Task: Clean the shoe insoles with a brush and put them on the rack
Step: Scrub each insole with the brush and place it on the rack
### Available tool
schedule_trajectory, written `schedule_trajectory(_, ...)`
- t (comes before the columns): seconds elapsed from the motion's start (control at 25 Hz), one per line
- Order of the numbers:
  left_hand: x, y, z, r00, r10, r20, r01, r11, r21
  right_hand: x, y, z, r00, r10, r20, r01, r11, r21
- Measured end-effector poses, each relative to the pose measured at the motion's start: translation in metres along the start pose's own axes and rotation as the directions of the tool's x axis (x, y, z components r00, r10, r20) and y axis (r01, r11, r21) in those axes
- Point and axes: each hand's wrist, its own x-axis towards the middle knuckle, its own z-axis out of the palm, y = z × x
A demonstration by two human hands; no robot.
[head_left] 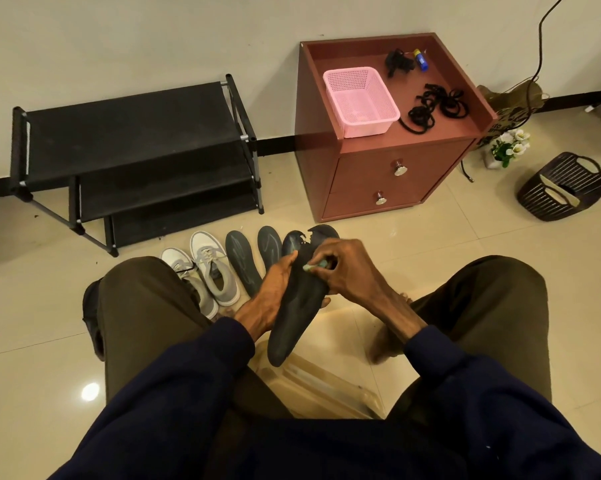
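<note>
I hold a dark insole (pixel 297 317) in the middle of the frame, between my knees. My left hand (pixel 275 285) is wrapped round it from the left side, with my thumb on top and my fingers curled under. The fingers of my right hand (pixel 347 268) are squeezed tight on a small pale green brush (pixel 312 267), and the brush touches the upper part of the insole. Other insoles (pixel 242 261) lie on the floor just above my hands, next to a pair of grey and white shoes (pixel 202 268). The black rack (pixel 129 133) stands in the upper left, by the wall. In the upper right is a brown cabinet (pixel 371 174) with a pink basket (pixel 361 102) and black laces (pixel 434 109) on top.
</note>
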Motion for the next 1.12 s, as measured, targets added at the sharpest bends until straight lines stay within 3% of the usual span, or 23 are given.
schedule_trajectory(0.12, 0.002, -0.001, -0.001, 0.998, -0.058, -0.001, 0.058, 0.998, -0.020, 0.006, 0.014, -0.011, 0.977, 0.057, -0.204, -0.065, 0.997, -0.034)
schedule_trajectory(0.16, 0.003, -0.001, -0.002, 0.998, -0.058, -0.004, 0.058, 0.998, -0.016, 0.003, 0.013, -0.011, 0.981, 0.066, -0.182, -0.065, 0.998, 0.011)
schedule_trajectory(0.24, 0.004, -0.002, -0.004, 1.000, -0.027, 0.010, 0.027, 1.000, 0.003, -0.004, 0.002, -0.006, 0.999, 0.045, 0.009, -0.046, 0.994, 0.101)
schedule_trajectory(0.32, 0.004, -0.001, -0.004, 1.000, 0.005, -0.001, -0.005, 1.000, -0.003, -0.006, -0.005, 0.001, 0.995, 0.003, 0.099, -0.012, 0.996, 0.089)
schedule_trajectory(0.48, 0.006, 0.000, -0.003, 0.999, -0.037, 0.013, 0.038, 0.999, -0.015, 0.006, 0.013, -0.009, 0.976, 0.067, -0.206, -0.070, 0.998, -0.008)
schedule_trajectory(0.52, 0.006, -0.001, -0.004, 0.999, -0.041, 0.007, 0.041, 0.999, -0.010, 0.003, 0.013, -0.009, 0.974, 0.073, -0.216, -0.073, 0.997, 0.007)
schedule_trajectory(0.68, 0.005, -0.002, -0.004, 1.000, -0.002, -0.002, 0.002, 1.000, 0.010, -0.007, -0.010, 0.000, 0.997, 0.023, 0.080, -0.030, 0.996, 0.082)
schedule_trajectory(0.72, 0.006, -0.002, -0.005, 1.000, 0.006, -0.004, -0.006, 1.000, 0.016, -0.004, -0.009, 0.000, 0.998, 0.019, 0.057, -0.021, 0.999, 0.040)
schedule_trajectory(0.8, 0.008, 0.000, -0.005, 1.000, -0.009, 0.014, 0.009, 1.000, 0.009, 0.006, 0.004, -0.008, 0.991, 0.050, -0.123, -0.058, 0.996, -0.065)
schedule_trajectory(0.88, 0.009, -0.001, -0.005, 0.999, -0.042, 0.033, 0.043, 0.999, -0.009, 0.008, 0.015, -0.018, 0.963, 0.104, -0.249, -0.124, 0.990, -0.070)
schedule_trajectory(0.96, 0.008, -0.003, -0.003, 0.996, -0.061, 0.060, 0.061, 0.998, -0.004, 0.003, 0.010, -0.019, 0.977, 0.127, -0.171, -0.124, 0.992, 0.031)
schedule_trajectory(1.04, 0.006, -0.003, -0.003, 0.997, -0.053, 0.059, 0.052, 0.999, 0.004, -0.003, -0.004, -0.013, 0.993, 0.118, 0.027, -0.120, 0.990, 0.069)
schedule_trajectory(1.12, 0.008, -0.002, -0.004, 0.999, -0.042, 0.033, 0.042, 0.999, 0.011, 0.001, -0.003, -0.010, 0.995, 0.100, 0.010, -0.100, 0.995, 0.026)
